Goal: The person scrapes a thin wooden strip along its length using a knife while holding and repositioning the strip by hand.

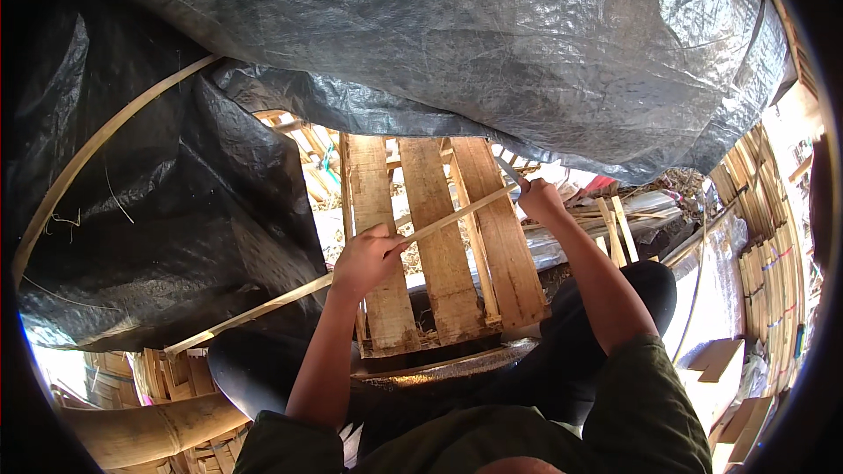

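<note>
A long, pale bamboo strip runs slantwise across my lap, from the lower left up to the right. My left hand is closed around it near its middle. At its upper right end my right hand grips a knife, whose handle is hidden in the fingers. The knife blade points up and to the left, close to the strip's end; whether it touches the strip I cannot tell. Beneath the strip stands a slatted wooden bench with gaps between its boards.
A dark plastic tarp hangs low over the far side, and black sheeting covers the left, with a curved bamboo strip against it. Bundled bamboo strips stand at the right. A thick bamboo pole lies at the lower left.
</note>
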The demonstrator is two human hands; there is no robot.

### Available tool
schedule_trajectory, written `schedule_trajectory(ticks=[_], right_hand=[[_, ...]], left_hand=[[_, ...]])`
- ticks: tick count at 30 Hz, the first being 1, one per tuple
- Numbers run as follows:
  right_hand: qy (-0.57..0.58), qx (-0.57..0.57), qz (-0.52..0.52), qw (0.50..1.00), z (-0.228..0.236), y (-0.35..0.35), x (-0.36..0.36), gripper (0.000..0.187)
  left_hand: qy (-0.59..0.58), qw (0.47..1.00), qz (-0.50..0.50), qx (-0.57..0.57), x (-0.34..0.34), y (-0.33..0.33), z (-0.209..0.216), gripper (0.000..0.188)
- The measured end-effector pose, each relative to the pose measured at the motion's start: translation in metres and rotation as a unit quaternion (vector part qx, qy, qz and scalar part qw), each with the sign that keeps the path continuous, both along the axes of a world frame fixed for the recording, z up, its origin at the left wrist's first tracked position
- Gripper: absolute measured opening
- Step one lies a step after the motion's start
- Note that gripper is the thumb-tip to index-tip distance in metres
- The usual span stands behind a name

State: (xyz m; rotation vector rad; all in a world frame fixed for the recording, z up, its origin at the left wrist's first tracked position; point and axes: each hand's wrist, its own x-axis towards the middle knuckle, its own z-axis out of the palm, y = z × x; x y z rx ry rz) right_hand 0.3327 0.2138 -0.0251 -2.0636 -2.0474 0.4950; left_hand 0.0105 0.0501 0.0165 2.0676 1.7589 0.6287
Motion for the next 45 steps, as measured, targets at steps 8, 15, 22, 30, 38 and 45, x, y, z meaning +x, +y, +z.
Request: schedule_trajectory(ticks=[8,15,22,30,38,45], right_hand=[[0.011,-0.038,-0.018,0.999,0.005,0.011,0.014,0.048],[0.027,-0.018,-0.063,0.997,-0.011,0.019,0.027,0.05],[0.037,0.007,0.084,0.996,-0.016,-0.006,0.006,0.04],[0.091,0.067,-0.041,0.993,-0.025,-0.009,0.005,0.049],[0.042,0.061,0.025,0.997,-0.04,0.007,0.018,0.041],[-0.041,-0.075,0.068,0.994,-0.033,0.03,0.048,0.043]], left_hand=[[-0.018,0.999,-0.01,0.034,-0.001,0.002,-0.016,0.019],[-0.002,0.999,-0.018,0.03,0.0,0.002,-0.009,0.021],[-0.001,1.0,0.01,-0.008,-0.002,-0.001,-0.006,0.02],[-0.006,0.998,0.042,-0.048,0.008,0.002,-0.001,0.021],[0.009,1.0,0.024,0.0,0.003,-0.002,-0.012,0.02],[0.007,0.999,0.035,-0.024,0.007,-0.004,-0.011,0.019]])
